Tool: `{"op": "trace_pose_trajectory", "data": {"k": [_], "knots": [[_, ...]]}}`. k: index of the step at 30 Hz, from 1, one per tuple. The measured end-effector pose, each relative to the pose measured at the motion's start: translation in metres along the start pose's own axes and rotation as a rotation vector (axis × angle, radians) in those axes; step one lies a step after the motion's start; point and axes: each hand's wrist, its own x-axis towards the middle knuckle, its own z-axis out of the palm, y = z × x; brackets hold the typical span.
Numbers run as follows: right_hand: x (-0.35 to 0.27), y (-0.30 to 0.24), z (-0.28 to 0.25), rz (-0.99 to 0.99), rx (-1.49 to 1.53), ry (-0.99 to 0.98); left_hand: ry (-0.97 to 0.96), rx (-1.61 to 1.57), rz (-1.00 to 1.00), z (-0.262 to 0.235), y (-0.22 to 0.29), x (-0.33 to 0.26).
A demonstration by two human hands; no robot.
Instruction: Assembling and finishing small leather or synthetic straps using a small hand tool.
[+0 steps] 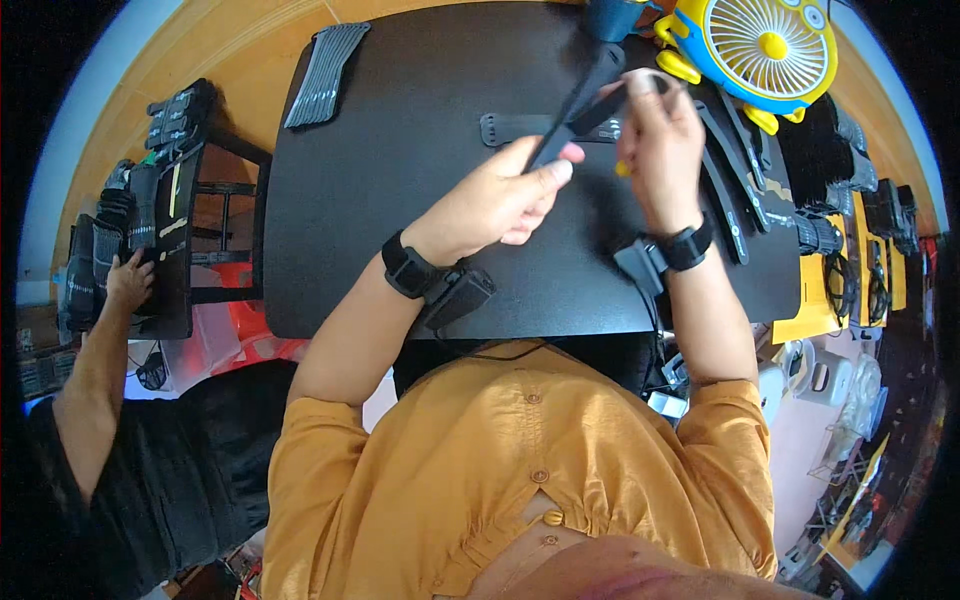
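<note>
Over the far middle of the dark table, my left hand [500, 195] is closed round a black strap [592, 85] that sticks up and away from the fist. Fingers of my right hand [660, 140] are bent round another stretch of black strap, pinching it near its end. Whether both stretches belong to one strap I cannot tell. Just beyond my hands a flat black strap [510, 128] with small holes at its end lies crosswise on the table, partly hidden by them. More black straps [725, 190] lie to the right of my right hand.
A neat bundle of grey-black straps [328, 75] rests at the far left of the table [340, 230]. At the far right stand a yellow and blue fan [772, 48] and a blue cup [615, 18]. A co-worker's hand [130, 282] touches stacked dark straps on a side table at left.
</note>
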Motion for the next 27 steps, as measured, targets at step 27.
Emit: {"op": "trace_pose_trajectory", "data": {"k": [27], "knots": [[0.031, -0.020, -0.050, -0.117, 0.625, 0.086, 0.392, -0.309, 0.159, -0.037, -0.001, 0.009]]}}
